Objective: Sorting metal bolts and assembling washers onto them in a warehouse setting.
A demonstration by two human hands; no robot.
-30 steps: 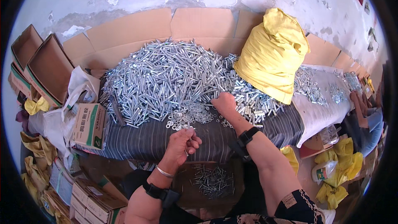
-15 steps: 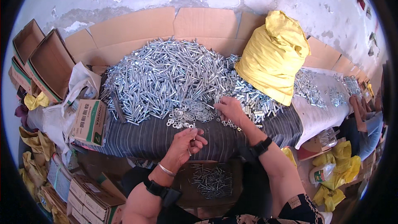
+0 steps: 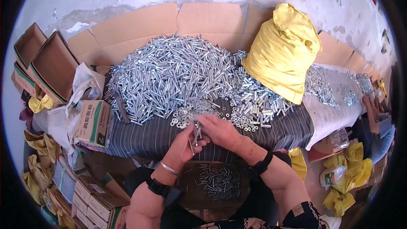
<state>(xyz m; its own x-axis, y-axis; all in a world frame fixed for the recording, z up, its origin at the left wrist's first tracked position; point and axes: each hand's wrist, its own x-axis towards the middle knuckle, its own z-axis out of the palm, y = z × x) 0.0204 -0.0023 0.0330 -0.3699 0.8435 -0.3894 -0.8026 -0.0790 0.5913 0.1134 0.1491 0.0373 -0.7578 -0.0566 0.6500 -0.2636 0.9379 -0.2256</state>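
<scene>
My left hand is closed around a few slim metal bolts, whose ends stick out between the fingers. Against it comes my right hand, its fingers bent together at the tops of the bolts; whatever they pinch is hidden. Both hands are just above the front of the striped cloth. Right behind them lies a small heap of washers. A big pile of metal bolts or sleeve anchors rises further back. Loose nuts are spread right of my right hand.
A yellow sack stands on the pile's right. At the left are a carton and open boxes. Below, between my legs, a dark tray holds more bolts. Another person's arm shows at far right.
My right hand has moved left and nearer, from the nuts and washers to my left hand. Bolts now show between my hands. The view has shifted slightly.
</scene>
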